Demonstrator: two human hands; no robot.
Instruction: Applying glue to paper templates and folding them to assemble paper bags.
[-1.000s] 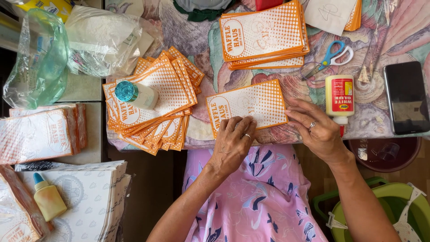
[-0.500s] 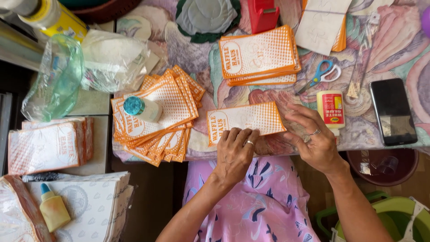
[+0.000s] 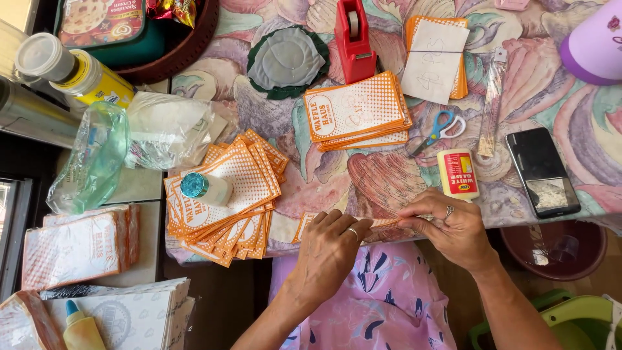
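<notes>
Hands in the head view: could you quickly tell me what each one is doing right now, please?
Left hand: pressing down on the orange paper bag.
Right hand: fingers pinching the same bag's edge.

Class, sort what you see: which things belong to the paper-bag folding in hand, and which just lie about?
In use:
left hand
right hand
orange paper bag
glue bottle
fanned bag pile

Lying about:
phone
scissors
tape dispenser
</notes>
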